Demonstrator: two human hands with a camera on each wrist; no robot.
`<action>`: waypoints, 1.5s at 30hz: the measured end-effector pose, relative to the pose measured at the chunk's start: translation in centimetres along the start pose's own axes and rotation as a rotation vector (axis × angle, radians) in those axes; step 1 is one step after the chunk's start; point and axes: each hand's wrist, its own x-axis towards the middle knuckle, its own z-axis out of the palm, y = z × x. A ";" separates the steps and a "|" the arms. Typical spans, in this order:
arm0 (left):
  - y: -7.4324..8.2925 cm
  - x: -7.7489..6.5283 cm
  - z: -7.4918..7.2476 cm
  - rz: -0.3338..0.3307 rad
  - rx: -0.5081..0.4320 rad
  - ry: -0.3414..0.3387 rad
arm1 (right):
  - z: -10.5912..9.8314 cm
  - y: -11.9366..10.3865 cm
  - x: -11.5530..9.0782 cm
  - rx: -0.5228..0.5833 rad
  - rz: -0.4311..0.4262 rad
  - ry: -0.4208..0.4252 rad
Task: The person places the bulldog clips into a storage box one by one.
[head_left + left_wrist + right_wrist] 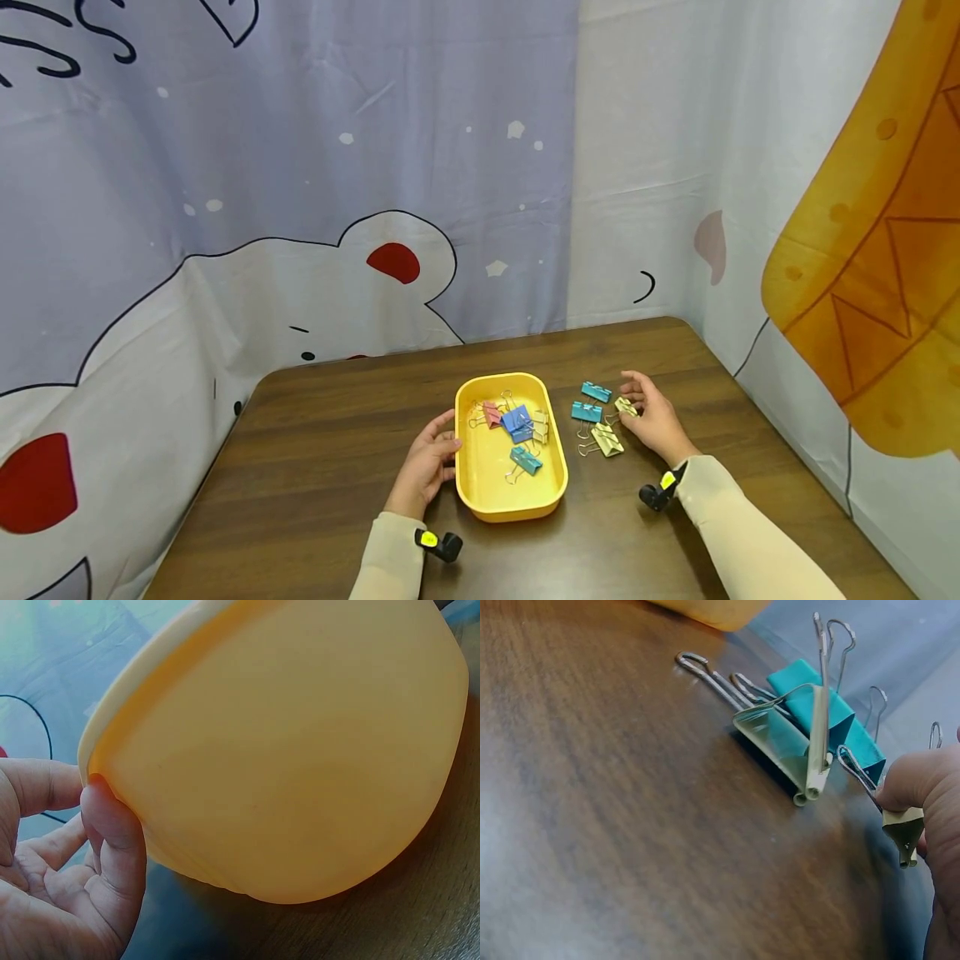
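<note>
My left hand [426, 467] holds the left side of a yellow plastic tray [510, 500]; in the left wrist view the thumb and fingers pinch its rim. Inside lie a pink binder clip [491, 414], blue binder clips [517, 423], a pale yellow one [539, 426] and a teal one [526, 460]. To the right of the tray, my right hand [656, 421] pinches a pale yellow binder clip [904, 829] between thumb and fingers. Beside it on the table are another pale yellow clip [607, 440] and two teal clips [596, 392].
All of this is on a dark wooden table [322, 492] with rounded far corners. A printed curtain [510, 183] hangs behind the table and along its right side. Each wrist wears a small black camera [448, 547].
</note>
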 end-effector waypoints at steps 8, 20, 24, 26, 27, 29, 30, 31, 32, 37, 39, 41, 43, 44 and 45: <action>-0.1 -0.1 0.0 0.000 0.004 0.010 | -0.4 -0.7 0.2 -0.024 -0.032 0.017; -0.2 0.0 0.0 0.009 0.015 0.004 | -0.6 -3.3 1.7 -0.029 -0.086 0.022; -0.3 0.1 0.0 0.005 0.015 0.010 | -0.1 -4.9 2.6 -0.014 -0.109 0.005; -0.3 0.1 0.0 0.009 0.014 0.004 | 0.2 -5.8 3.1 0.000 -0.122 -0.010; -0.3 0.0 0.0 0.012 0.014 0.000 | 0.4 -6.2 3.4 0.009 -0.129 -0.015; -0.3 0.0 0.0 0.019 0.013 -0.009 | 0.9 -7.1 3.8 0.017 -0.143 -0.029; -0.3 0.0 0.0 0.023 0.014 -0.014 | 1.1 -7.5 4.0 0.023 -0.155 -0.034; -0.3 0.0 0.0 0.027 0.016 -0.018 | 1.4 -7.8 4.1 0.031 -0.164 -0.039; -0.3 0.0 0.0 0.025 0.016 -0.016 | 1.7 -8.2 4.3 0.037 -0.170 -0.048; -0.2 0.0 0.0 0.026 0.020 -0.015 | 3.4 -10.0 4.8 0.053 -0.186 -0.106; -0.2 0.0 0.0 0.025 0.018 -0.015 | 4.1 -10.7 4.9 0.046 -0.192 -0.126; -0.2 -0.1 0.0 0.024 0.018 -0.014 | 4.7 -11.3 5.0 0.035 -0.203 -0.140; -0.2 -0.1 0.0 0.023 0.018 -0.014 | 5.3 -12.0 5.0 0.021 -0.213 -0.148; -0.2 -0.1 0.0 0.023 0.019 -0.014 | 5.6 -12.3 5.1 0.019 -0.217 -0.153; -0.2 -0.1 0.0 0.020 0.017 -0.013 | 5.8 -12.6 5.1 0.020 -0.218 -0.159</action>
